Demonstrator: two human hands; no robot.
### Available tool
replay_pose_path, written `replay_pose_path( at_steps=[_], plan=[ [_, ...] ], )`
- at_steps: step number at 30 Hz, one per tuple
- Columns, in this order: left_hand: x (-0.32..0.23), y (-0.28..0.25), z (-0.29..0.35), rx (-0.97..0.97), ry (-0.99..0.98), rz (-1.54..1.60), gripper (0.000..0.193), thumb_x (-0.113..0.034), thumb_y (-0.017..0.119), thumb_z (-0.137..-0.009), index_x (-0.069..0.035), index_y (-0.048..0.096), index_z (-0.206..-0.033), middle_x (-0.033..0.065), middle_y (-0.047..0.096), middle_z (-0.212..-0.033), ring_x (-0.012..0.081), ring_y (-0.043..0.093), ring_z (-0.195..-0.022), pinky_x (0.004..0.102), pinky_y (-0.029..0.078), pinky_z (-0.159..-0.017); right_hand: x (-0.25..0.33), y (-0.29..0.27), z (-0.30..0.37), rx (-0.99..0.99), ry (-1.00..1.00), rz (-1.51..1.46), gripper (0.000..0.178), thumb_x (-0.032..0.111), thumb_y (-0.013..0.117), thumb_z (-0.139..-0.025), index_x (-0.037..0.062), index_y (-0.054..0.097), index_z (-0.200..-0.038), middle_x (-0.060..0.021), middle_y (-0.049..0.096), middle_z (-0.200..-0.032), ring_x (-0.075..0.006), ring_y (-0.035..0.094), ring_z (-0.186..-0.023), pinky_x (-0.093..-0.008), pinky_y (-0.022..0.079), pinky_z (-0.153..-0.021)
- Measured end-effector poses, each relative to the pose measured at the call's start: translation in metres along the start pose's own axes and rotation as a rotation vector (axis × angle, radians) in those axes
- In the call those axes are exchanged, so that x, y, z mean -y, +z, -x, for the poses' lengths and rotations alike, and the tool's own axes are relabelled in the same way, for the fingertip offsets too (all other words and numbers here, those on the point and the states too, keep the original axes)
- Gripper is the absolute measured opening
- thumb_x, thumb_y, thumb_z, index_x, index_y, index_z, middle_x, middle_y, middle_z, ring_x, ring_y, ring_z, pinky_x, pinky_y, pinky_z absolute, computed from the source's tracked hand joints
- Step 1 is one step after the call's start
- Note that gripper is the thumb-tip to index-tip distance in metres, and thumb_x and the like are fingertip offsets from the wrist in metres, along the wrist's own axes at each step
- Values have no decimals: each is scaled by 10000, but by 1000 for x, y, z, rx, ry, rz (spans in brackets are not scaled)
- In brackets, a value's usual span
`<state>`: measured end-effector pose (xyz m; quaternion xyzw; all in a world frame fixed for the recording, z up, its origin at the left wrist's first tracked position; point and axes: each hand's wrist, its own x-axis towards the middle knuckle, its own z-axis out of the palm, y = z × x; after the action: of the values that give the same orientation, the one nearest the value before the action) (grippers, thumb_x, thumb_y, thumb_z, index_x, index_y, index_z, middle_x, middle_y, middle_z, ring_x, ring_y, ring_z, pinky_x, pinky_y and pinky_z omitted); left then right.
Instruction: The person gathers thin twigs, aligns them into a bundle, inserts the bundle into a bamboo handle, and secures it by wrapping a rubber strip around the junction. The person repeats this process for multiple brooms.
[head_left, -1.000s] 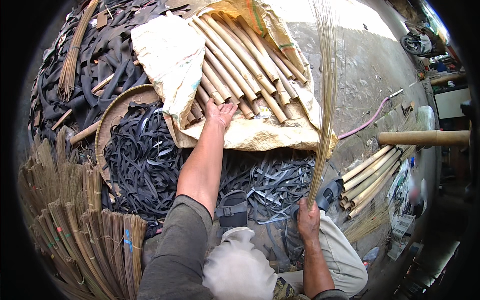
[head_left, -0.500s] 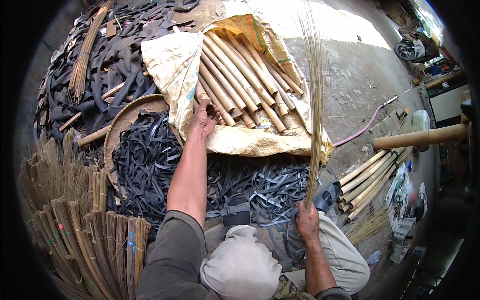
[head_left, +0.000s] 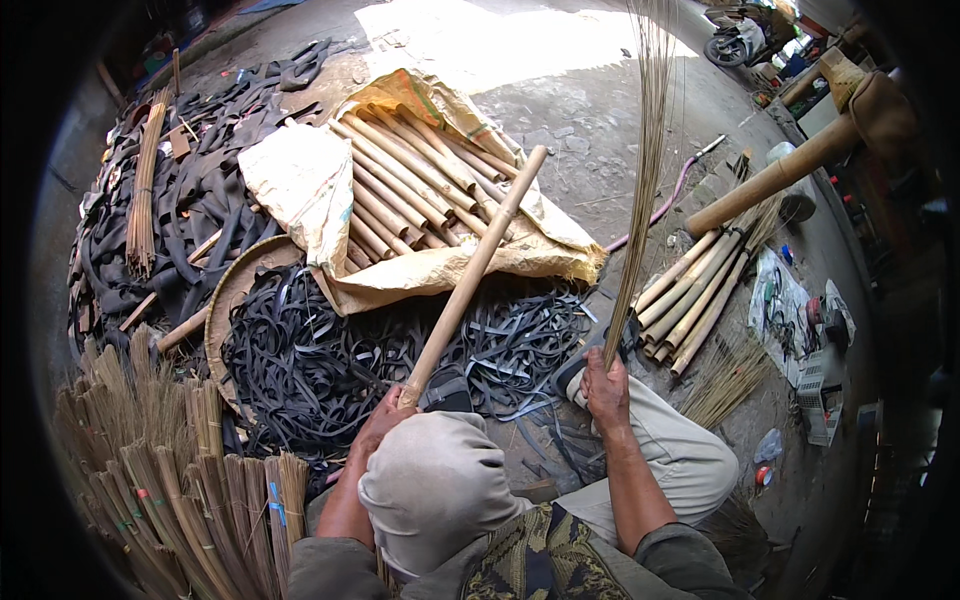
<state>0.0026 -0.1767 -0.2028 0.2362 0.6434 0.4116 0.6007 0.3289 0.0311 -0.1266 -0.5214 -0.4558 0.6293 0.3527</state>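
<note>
My left hand [head_left: 377, 418] is closed around the near end of a long bamboo tube [head_left: 478, 268]. The tube slants up and to the right, over dark rubber strips [head_left: 300, 365] and the front edge of a pale woven sack [head_left: 420, 283]. More bamboo tubes [head_left: 395, 185] lie side by side in the sack. Gripped upright in my right hand [head_left: 606, 390] is a bundle of thin brown sticks [head_left: 640, 190], held at its lower end above my knee. Its thin tips fan out at the top of the view.
A round woven tray [head_left: 215, 330] holds part of the strips. Bundled sticks [head_left: 190, 500] stand at the lower left; black rubber sheets [head_left: 205, 225] lie behind. On the right are tied bamboo poles [head_left: 690, 290], a thick bamboo pole [head_left: 770, 180] and a pink hose [head_left: 675, 190].
My left hand has come back from the sack toward my body, now with a bamboo tube in it. The stick bundle stays upright in my right hand. The whole view has shifted.
</note>
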Motion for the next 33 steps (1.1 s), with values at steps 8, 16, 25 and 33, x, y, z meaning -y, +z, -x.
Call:
replay_pose_path(
  at_steps=[8,16,25,33],
  plan=[
    [16,-3,77,-202,-65,-80,422,-143,735,-911,-53,553,-1281,11,609,-918,90,574,-726,265,511,-674,38,13,-19,23,-187,-73,384,424,553,-1094,46,546,-1022,41,395,-634,-67,408,-527,-229,372,-481],
    [18,-16,67,-300,83,231,421,-209,769,-953,-52,589,-1299,5,635,-921,68,560,-714,247,495,-653,68,63,-21,249,-481,256,360,414,576,-1084,61,583,-1011,54,447,-626,-49,423,-521,-226,342,-469],
    [-23,-38,33,-368,650,1011,503,-448,632,-1039,-24,591,-1306,130,660,-1265,259,636,-1219,391,517,-1034,33,179,24,584,-626,699,156,204,631,-1049,52,599,-1030,-123,614,-770,-273,618,-704,-379,489,-659],
    [-67,-26,-14,-506,821,1173,1040,-857,537,-856,-76,310,-1505,212,475,-1419,365,477,-1349,550,362,-1168,17,302,-2,713,-945,838,273,131,706,-873,68,606,-1119,-159,662,-906,-407,670,-870,-508,523,-772]
  ],
)
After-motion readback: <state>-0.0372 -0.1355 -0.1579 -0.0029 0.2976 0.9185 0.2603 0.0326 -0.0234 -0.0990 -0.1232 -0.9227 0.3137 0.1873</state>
